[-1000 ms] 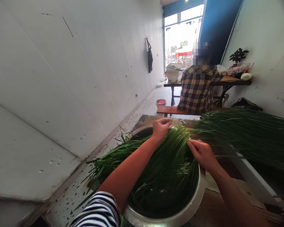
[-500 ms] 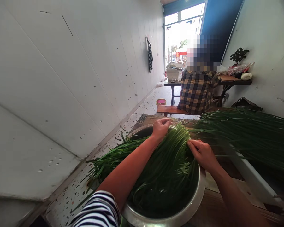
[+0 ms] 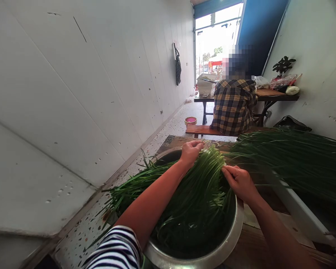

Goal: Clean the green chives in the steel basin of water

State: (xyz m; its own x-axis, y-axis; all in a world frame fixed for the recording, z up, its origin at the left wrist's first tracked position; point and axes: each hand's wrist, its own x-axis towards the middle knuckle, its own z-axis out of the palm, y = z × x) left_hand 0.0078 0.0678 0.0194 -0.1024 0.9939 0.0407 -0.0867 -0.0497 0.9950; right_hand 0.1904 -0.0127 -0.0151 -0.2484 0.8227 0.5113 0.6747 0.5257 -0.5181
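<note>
A large metal basin (image 3: 235, 231) stands on a wooden surface in front of me, full of long green garlic chives (image 3: 204, 183). Their pale stem ends bunch at the far right of the basin, and the leaves trail over its left rim. My left hand (image 3: 192, 152) is closed in a pinch on chive stems at the basin's far side. On the right, my right hand (image 3: 238, 181) pinches the edge of the same bunch by its pale ends. The fingertips of both hands are partly hidden by the stems.
A big heap of chives (image 3: 294, 160) lies on the right, over a white crate (image 3: 299, 209). Beyond, a person in a plaid shirt (image 3: 232, 106) sits on a bench (image 3: 198, 129) at a table (image 3: 277, 97). A white wall (image 3: 86, 112) runs along the left.
Both hands and the chives look almost the same as before. The seated person's head and right arm have shifted slightly.
</note>
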